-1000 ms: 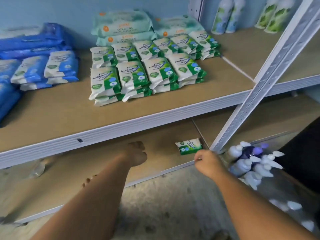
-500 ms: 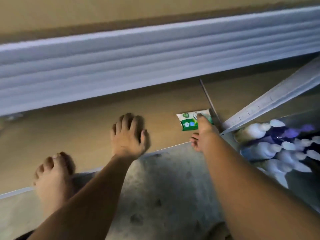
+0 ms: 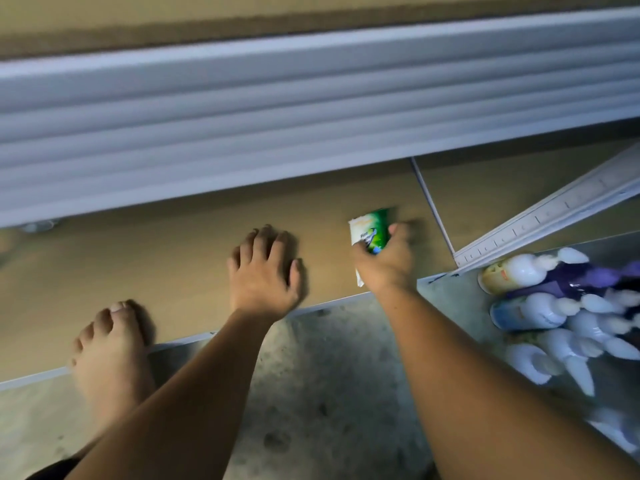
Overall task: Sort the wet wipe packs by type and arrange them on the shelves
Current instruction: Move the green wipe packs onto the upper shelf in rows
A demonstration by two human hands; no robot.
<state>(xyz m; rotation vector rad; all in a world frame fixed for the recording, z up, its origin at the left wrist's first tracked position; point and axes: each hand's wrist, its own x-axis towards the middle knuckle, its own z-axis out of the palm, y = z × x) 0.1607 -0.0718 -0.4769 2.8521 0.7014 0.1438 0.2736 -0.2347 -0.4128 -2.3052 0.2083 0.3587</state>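
Green-and-white pack (image 3: 371, 233): gripped by the right hand (image 3: 384, 268), whose fingers (image 3: 398, 231) are curled round its middle. The printed face is turned leftward, and white ends are shown above and below the hand. The pack is located over the shelf (image 3: 166, 258), near its front edge and just left of the seam (image 3: 431, 202) in the board. Whether it is lifted clear of the board cannot be told, as that part is blurred.

Left hand (image 3: 263, 277): nothing is held. The fingers are spread and slightly bent, tips set down on the shelf, apart from the pack and to its left.

Bare foot (image 3: 110, 348): placed across the front edge of the shelf, left of the left hand.

Beam (image 3: 311, 109): white ribbed metal, run across the top of the view above both hands.

Post (image 3: 547, 216): white and slotted, seen slanting at right, its base just right of the seam.

Bottles (image 3: 533, 306): white and purple, grouped at far right below the post. Labels are blurred.

Floor (image 3: 311, 393): grey concrete, stained, seen in the foreground in front of the shelf.
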